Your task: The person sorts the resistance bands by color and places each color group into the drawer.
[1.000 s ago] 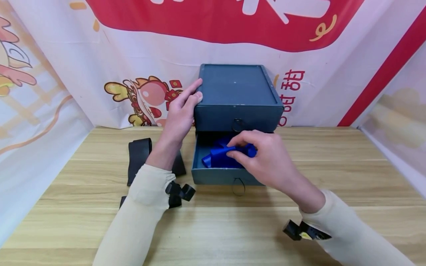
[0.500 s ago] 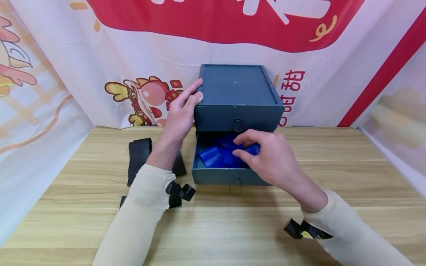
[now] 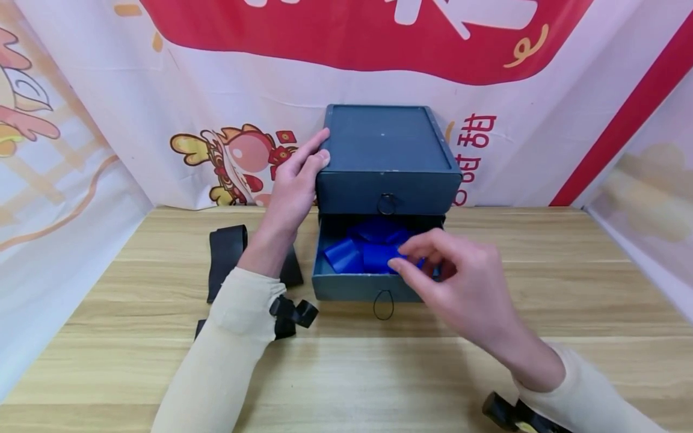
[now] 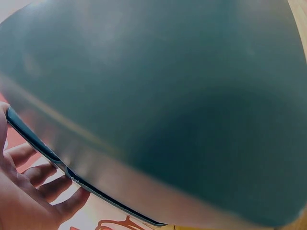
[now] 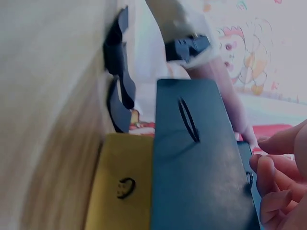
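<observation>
A dark blue drawer box point(image 3: 385, 138) stands at the back of the table. Its pulled-out drawer point(image 3: 346, 287) has a thin black loop pull point(image 3: 384, 305) on the front. Inside lies wide, shiny blue ribbon point(image 3: 344, 256) in loose folds. My left hand point(image 3: 292, 189) rests against the box's upper left edge; the left wrist view shows its fingers along that edge, beside the box's blank side point(image 4: 172, 86). Over the drawer's front right corner hovers my right hand point(image 3: 468, 285), thumb and index slightly apart, nothing visible between them. It hides the ribbon's right part.
Black strips point(image 3: 226, 255) lie left of the box, partly behind the left forearm. A yellow front point(image 5: 125, 179) with a small black loop shows below the drawer in the right wrist view. A printed cloth backdrop point(image 3: 303, 78) hangs behind the box.
My right hand has let go of the blue ribbon, which now lies lower in the drawer. That hand has drawn back toward me and right. The left hand stays put.
</observation>
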`<state>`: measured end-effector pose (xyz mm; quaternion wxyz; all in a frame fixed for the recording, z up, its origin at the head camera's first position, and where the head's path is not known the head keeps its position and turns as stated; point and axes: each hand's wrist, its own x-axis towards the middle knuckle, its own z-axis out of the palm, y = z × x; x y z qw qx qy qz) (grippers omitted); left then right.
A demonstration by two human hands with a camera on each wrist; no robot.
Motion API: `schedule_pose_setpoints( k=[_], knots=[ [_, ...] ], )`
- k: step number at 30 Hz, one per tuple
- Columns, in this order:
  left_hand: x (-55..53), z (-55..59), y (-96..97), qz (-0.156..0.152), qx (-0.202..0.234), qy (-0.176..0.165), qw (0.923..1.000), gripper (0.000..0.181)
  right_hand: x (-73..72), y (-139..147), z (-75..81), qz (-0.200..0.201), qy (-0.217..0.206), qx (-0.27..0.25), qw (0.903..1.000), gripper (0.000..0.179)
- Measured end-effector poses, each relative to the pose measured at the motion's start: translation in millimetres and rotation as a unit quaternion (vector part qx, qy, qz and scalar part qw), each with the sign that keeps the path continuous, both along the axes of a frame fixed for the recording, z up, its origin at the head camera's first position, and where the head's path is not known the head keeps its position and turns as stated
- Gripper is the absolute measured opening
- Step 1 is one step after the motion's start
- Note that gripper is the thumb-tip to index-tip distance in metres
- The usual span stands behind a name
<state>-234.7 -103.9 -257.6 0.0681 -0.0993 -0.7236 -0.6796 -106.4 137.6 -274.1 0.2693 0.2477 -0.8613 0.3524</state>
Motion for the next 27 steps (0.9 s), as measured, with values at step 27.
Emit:
schedule_pose_setpoints(
  k=[27],
  knots=[
    [0.1,0.2,-0.2,-0.001,-0.001,-0.004,1.0000,0.047,26.7,-11.7,-50.3,-0.078,-0.168,-0.021,0.9824,0.010]
  ],
)
